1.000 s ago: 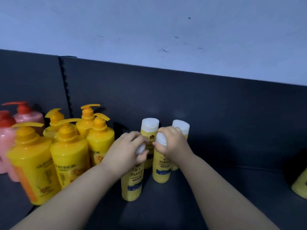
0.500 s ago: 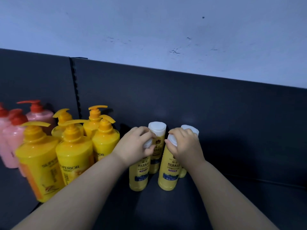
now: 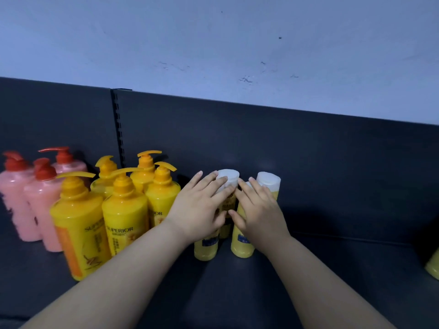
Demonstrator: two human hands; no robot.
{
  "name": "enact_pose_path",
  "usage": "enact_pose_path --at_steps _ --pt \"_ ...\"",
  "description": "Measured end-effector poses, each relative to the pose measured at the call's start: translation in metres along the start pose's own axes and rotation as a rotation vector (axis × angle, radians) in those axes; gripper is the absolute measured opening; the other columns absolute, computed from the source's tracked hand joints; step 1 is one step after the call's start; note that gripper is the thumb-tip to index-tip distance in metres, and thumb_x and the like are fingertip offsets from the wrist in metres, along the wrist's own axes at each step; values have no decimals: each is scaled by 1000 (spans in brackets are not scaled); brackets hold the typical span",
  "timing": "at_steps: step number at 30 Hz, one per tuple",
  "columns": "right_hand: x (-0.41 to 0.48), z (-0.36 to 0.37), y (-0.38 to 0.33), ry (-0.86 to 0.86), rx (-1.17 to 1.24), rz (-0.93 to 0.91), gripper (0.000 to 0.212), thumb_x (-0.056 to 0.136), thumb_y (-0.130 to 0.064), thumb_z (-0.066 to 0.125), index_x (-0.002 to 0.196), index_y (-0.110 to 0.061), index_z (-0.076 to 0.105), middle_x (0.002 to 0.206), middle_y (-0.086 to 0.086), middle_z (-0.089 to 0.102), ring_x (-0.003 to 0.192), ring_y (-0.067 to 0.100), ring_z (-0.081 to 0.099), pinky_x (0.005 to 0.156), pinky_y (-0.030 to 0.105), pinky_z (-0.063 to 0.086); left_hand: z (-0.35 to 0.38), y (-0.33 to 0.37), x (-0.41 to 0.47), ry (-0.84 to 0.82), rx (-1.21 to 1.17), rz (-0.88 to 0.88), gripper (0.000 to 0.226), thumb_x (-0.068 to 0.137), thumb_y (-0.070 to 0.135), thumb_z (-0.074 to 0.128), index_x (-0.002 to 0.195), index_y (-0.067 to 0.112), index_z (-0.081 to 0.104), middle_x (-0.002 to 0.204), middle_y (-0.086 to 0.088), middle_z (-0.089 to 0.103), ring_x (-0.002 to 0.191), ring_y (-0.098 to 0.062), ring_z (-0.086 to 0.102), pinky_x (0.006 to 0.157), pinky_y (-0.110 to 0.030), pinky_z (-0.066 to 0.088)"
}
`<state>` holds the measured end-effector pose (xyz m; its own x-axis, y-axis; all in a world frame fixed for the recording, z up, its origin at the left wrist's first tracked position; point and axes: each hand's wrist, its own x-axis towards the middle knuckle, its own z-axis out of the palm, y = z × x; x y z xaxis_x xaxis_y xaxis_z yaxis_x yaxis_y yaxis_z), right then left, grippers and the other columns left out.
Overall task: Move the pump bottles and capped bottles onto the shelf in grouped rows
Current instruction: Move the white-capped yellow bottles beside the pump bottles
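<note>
Several small yellow bottles with white caps stand upright in a tight cluster on the dark shelf [image 3: 237, 293]. My left hand [image 3: 199, 207] lies with straight fingers over the front left capped bottle [image 3: 205, 249]. My right hand [image 3: 257, 210] lies the same way over the front right capped bottle [image 3: 242, 245]. Behind them the white caps of the back left bottle [image 3: 228, 177] and the back right bottle [image 3: 269, 182] show. Several yellow pump bottles [image 3: 124, 217] stand grouped to the left of the hands.
Three pink pump bottles with red pumps [image 3: 40, 203] stand at the far left. Part of another yellow bottle [image 3: 433, 265] shows at the right edge. The shelf's dark back panel [image 3: 308, 162] rises behind everything, with a slotted upright [image 3: 117, 129] in it.
Both hands gripped the caps of the two front bottles and set them down closer to the back pair. Their fingers have now straightened and lie flat over the bottles.
</note>
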<state>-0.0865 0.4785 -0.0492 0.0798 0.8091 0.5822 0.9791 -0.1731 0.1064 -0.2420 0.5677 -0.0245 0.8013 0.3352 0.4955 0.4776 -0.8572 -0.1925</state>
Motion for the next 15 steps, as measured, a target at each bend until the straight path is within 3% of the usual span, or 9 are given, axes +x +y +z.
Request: enact_pose_path --at_steps 7,11,13,15 --pt "-33 -16 -30 -51 -75 107 57 87 -50 35 132 -19 52 141 2 50 133 25 42 111 40 32 -11 8 -24 -22 12 34 61 79 49 36 130 21 56 133 -8 57 127 -29 49 105 -50 37" --pt "-62 -32 -31 -78 -88 211 59 88 -52 33 138 -23 45 145 3 44 137 24 36 111 41 25 -10 22 -33 -40 -39 75 64 76 50 36 131 24 55 135 -7 55 130 -28 46 109 -48 29" --pt "-80 -40 -27 -111 -93 269 61 89 -53 30 141 -23 42 147 3 41 138 25 34 111 42 26 -11 37 -36 -43 -60 108 65 80 51 30 139 26 45 145 -5 45 138 -25 34 114 -44 16" --pt "-99 -49 -22 -139 -116 315 61 90 -54 27 142 -23 41 148 4 40 138 26 35 110 43 28 -10 53 -38 -86 -51 145 64 90 50 27 149 28 18 157 -3 17 146 -23 8 116 -43 -1"
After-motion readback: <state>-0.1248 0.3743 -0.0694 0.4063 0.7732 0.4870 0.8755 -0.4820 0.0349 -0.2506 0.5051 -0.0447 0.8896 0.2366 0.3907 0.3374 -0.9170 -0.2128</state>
